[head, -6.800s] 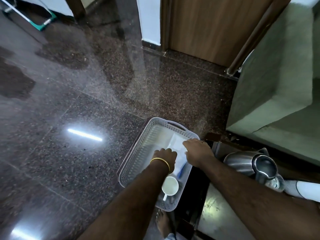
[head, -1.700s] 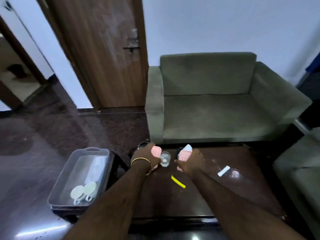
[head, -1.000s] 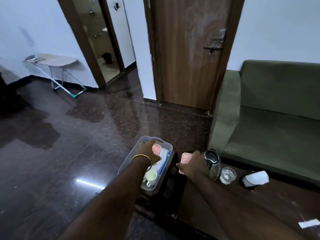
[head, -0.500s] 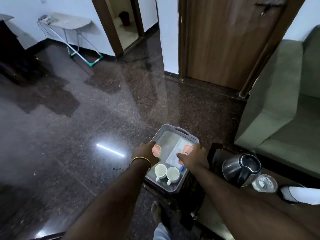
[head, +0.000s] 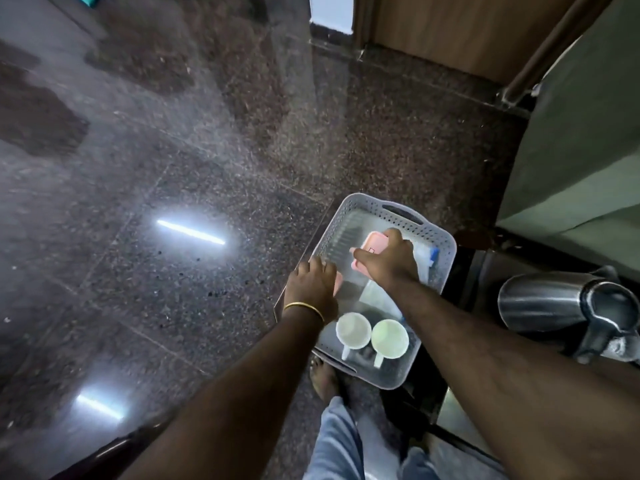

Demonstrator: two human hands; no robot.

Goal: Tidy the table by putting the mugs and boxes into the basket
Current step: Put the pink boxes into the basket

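A grey perforated basket sits on a low dark stand beside the table. Two white mugs stand at its near end, handles toward me. A white and blue box lies flat on the basket floor. My right hand is over the basket's middle, shut on a pink box. My left hand is at the basket's left wall, shut on a second pink box, of which only an edge shows.
A steel kettle stands on the dark table at the right. A green sofa arm rises behind it. A wooden door is at the top. The polished granite floor spreads to the left. My foot is below the basket.
Both hands carried the pink boxes from the table over to the basket. In the last half second they have sunk lower into it, the right hand reaching across toward the middle.
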